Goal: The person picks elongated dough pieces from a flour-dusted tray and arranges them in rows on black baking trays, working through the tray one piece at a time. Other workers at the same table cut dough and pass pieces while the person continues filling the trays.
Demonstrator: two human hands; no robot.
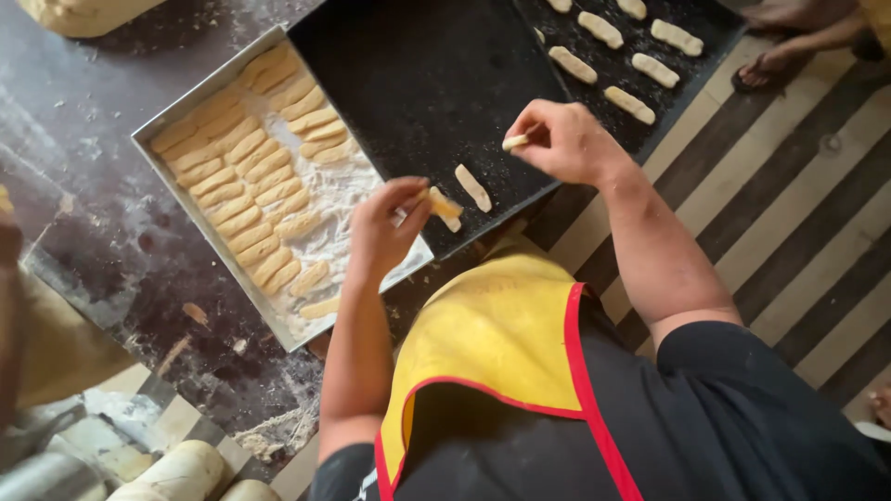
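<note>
My left hand (385,227) pinches a short pale dough stick (442,204) at the near edge of a black baking tray (418,83). My right hand (566,139) hovers over the same tray's right side and holds another small dough stick (515,142) by its fingertips. One dough stick (472,187) lies on the black tray between my hands, and a second lies by my left fingers. To the left, a silver tray (153,130) dusted with flour holds several rows of dough sticks (246,176).
A second black tray (691,79) at the upper right carries several dough sticks. Another person's sandalled feet (784,51) stand beyond it on the striped floor. A dough lump (83,14) sits at the top left. Pale rolls (176,468) lie at the bottom left.
</note>
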